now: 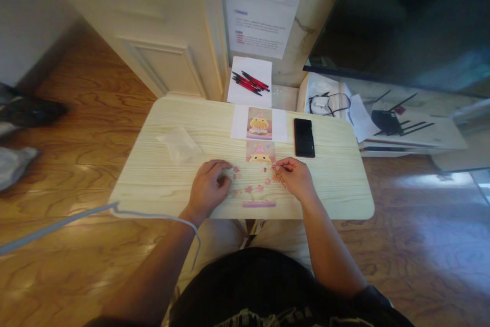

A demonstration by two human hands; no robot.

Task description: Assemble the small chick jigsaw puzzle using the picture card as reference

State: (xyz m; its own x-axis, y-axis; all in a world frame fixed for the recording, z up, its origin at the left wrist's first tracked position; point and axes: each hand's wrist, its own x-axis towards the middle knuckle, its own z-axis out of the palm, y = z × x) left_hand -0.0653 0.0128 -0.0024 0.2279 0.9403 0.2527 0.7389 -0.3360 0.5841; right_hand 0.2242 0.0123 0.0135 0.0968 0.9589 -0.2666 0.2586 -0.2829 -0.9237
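Below left of the puzzle (pixel 260 151), the left hand (pixel 210 184) lies loosely curled, apparently empty; below right, the right hand (pixel 296 176) pinches, on what I cannot tell, with pieces (pixel 248 190) below and the print (pixel 259 124) just above, presumably for comparison.

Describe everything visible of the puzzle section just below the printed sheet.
The puzzle section looks like thin card, roughly rectangular, showing a yellow cartoon head with a pink hat on a pinkish ground. It lies flat on the table, above loose pieces. The right hand is by its lower right corner; contact is unclear.
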